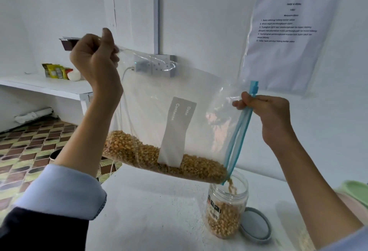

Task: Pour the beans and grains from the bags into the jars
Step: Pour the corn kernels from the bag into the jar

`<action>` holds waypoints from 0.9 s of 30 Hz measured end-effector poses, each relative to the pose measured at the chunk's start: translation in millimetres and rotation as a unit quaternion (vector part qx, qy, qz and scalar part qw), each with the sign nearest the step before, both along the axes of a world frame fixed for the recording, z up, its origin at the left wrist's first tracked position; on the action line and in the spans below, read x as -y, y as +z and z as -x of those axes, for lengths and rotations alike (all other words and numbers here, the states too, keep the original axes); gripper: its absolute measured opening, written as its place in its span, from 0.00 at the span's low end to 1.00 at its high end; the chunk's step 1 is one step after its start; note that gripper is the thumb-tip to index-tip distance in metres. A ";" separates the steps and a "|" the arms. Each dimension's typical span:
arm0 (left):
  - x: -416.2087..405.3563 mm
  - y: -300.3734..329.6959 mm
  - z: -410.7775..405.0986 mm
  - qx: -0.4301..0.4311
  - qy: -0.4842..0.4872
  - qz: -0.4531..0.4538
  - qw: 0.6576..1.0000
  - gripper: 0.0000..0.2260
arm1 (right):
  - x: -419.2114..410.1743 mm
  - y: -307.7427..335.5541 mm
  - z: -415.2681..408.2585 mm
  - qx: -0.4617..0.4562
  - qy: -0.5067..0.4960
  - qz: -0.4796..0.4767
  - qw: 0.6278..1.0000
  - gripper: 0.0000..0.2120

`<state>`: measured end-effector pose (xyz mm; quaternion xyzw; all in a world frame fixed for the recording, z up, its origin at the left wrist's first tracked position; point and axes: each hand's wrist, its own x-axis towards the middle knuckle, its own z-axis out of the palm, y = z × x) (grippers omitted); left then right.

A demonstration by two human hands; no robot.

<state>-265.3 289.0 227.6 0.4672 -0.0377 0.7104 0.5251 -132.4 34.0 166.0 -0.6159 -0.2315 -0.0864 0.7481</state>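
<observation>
While your left hand (95, 59) pinches the bottom corner of the clear plastic zip bag (179, 111) at ten o'clock, your right hand (266, 115) grips its blue zipper strip (239, 131); yellow corn kernels (165, 159) stream into the clear plastic jar (227, 209) on the white table (155, 211).

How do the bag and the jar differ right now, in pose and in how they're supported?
The bag hangs tilted in the air, gripped by the left hand at its bottom corner and the right hand at its blue zip; the jar stands upright on the table, untouched. The bag is soft and large; the jar rigid and small. Both are clear, open and hold yellow kernels.
</observation>
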 end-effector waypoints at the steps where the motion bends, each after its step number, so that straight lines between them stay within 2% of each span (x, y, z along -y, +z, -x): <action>1: 0.0 0.3 0.5 0.001 -0.002 0.002 1.000 0.17 | 0.0 -0.9 1.1 -0.002 -0.006 -0.009 1.000 0.08; 3: -1.3 0.8 2.0 0.007 -0.004 0.005 1.000 0.18 | 1.1 -2.6 0.6 -0.002 -0.029 -0.040 0.999 0.08; 10: -0.1 3.6 3.6 0.007 0.007 -0.006 1.000 0.17 | 3.4 -2.6 5.9 -0.012 -0.013 -0.060 0.998 0.11; 16: 2.1 7.3 7.0 0.012 0.005 -0.001 1.000 0.18 | 9.7 1.4 5.2 -0.010 -0.001 -0.046 0.999 0.14; 22: 3.3 6.0 8.6 0.013 -0.001 -0.004 1.000 0.18 | 9.1 -1.6 5.9 -0.015 -0.010 -0.036 0.999 0.08; 25: 5.1 6.5 7.8 0.011 -0.007 -0.009 1.000 0.18 | 7.8 -0.4 7.6 -0.017 0.006 -0.008 1.000 0.07; 27: 3.6 6.8 8.9 0.013 -0.005 -0.007 1.000 0.18 | 10.0 -0.5 6.3 -0.020 -0.010 -0.027 0.999 0.08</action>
